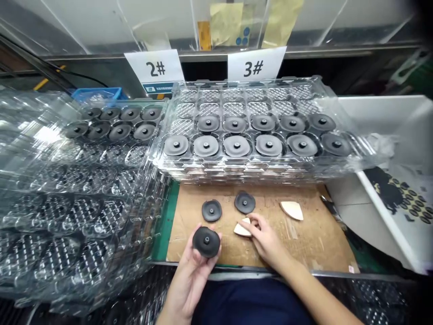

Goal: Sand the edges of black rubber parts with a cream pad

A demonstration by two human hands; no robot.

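Observation:
My left hand (195, 271) holds up a dark round part (206, 242) with a small raised knob at its centre, fingers curled around its rim. My right hand (267, 239) pinches a cream wedge-shaped pad (242, 228) just above the brown board (314, 234); whether the pad touches the board I cannot tell. Two more dark parts lie on the board, one dark part (211, 211) beyond my left hand and another dark part (245, 202) beyond my right. A second cream pad (292, 210) rests farther right.
A stack of clear trays (264, 163) behind the board carries rows of dark parts. More clear trays (76, 216) are piled at left. A white bin (379, 194) stands at right, beside a dark narrow tool (333, 210). Signs "2#" (155, 68) and "3#" (255, 65) hang behind.

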